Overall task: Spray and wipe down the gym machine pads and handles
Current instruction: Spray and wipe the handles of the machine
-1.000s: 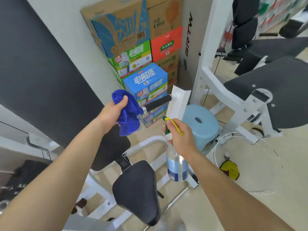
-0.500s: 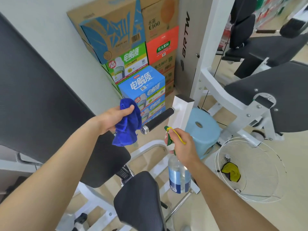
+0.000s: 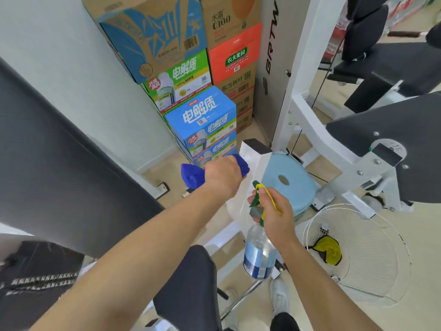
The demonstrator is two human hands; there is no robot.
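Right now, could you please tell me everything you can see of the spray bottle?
The spray bottle looks like clear plastic, with a blue label round its lower body and a green and yellow spray head. It hangs roughly upright in the air, near the light blue stool. The right hand grips its neck and head; nothing else touches it. How full it is I cannot tell.

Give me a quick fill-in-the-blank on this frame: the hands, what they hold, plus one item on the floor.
1. The left hand grips a ____ cloth.
2. The spray bottle is held by the ____ hand.
3. A ____ rag lies inside the white wire basket on the floor.

Missing words: blue; right; yellow.
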